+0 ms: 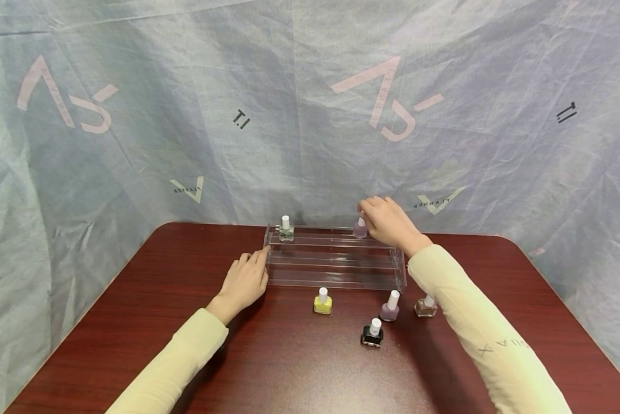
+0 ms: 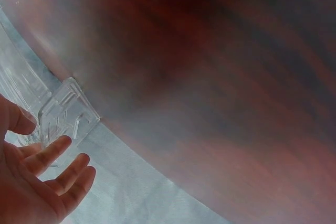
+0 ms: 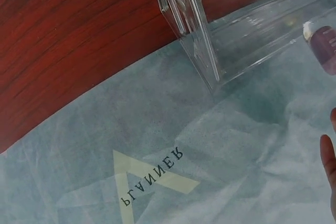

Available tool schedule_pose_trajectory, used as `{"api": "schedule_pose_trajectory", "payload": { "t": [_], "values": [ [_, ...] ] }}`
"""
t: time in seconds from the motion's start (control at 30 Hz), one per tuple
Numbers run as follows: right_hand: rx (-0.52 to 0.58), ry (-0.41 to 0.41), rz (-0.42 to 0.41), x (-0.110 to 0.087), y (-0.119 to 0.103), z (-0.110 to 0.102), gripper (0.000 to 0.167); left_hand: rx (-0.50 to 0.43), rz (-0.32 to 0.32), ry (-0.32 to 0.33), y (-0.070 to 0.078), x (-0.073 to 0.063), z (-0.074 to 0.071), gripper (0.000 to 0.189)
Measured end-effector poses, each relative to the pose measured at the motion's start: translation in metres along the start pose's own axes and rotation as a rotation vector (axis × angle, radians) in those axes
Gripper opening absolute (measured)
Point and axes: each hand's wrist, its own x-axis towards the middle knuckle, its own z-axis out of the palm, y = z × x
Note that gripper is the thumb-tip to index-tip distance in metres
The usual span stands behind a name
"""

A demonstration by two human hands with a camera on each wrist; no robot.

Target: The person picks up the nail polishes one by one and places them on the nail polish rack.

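A clear acrylic tiered rack [image 1: 335,261] stands towards the back of the table. My left hand [image 1: 242,282] rests against its left end, fingers loosely extended; in the left wrist view the thumb and fingers [image 2: 50,157] lie beside the clear end panel [image 2: 68,111]. At the top tier, towards the right, my right hand [image 1: 389,221] pinches a purple nail polish bottle [image 1: 360,229] by its white cap. The right wrist view shows this bottle [image 3: 324,48] upright at the rack's back, its cap out of frame. A glittery clear nail polish bottle [image 1: 286,232] sits at the top tier's left.
In front of the rack stand a yellow nail polish bottle [image 1: 322,303], a black one [image 1: 372,336], another purple one [image 1: 389,311] and a brownish one [image 1: 426,308], partly hidden by the right sleeve. A grey printed cloth [image 1: 299,115] hangs behind the dark red table [image 1: 268,368].
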Motion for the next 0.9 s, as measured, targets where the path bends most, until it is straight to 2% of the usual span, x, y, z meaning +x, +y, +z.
{"api": "schedule_pose_trajectory", "payload": {
  "t": [0.4, 0.73, 0.9],
  "values": [
    [-0.012, -0.105, 0.045, 0.0006, -0.0012, 0.0092, 0.006, -0.003, -0.008, -0.007, 0.0011, -0.0003, -0.0014, 0.052],
    [-0.007, -0.151, 0.078, 0.0002, -0.0035, 0.0104, 0.009, -0.002, 0.001, -0.002, 0.0004, -0.0006, -0.0012, 0.052],
    [-0.011, -0.140, 0.088, -0.0005, -0.0046, 0.0105, 0.006, -0.002, 0.001, 0.003, 0.0003, -0.0005, -0.0007, 0.052]
  ]
}}
